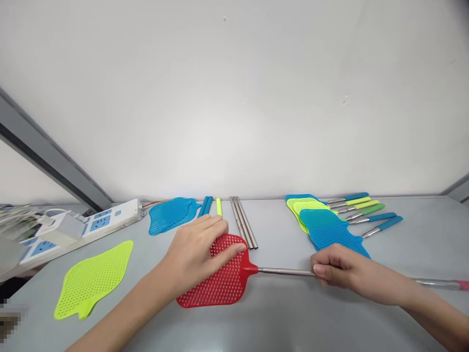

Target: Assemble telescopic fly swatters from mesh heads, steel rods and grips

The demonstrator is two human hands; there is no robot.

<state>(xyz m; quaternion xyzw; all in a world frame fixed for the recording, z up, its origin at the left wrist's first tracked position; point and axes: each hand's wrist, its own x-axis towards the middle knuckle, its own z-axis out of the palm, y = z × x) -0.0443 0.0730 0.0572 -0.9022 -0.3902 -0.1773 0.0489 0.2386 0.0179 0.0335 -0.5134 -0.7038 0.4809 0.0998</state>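
A red fly swatter lies across the grey table, its mesh head (220, 281) at the centre and its metal rod (286, 271) running right to a pink grip (463, 284). My left hand (200, 249) lies flat on the upper part of the red head, fingers stretched out. My right hand (337, 269) is closed around the rod about a third of the way along.
A yellow-green swatter head (93, 278) lies at the left, a blue head (170, 214) behind it. Loose metal rods (244, 227) and coloured grips (210, 205) lie at the back. A pile of finished swatters (330, 220) sits at the right. A white power strip (91, 222) is far left.
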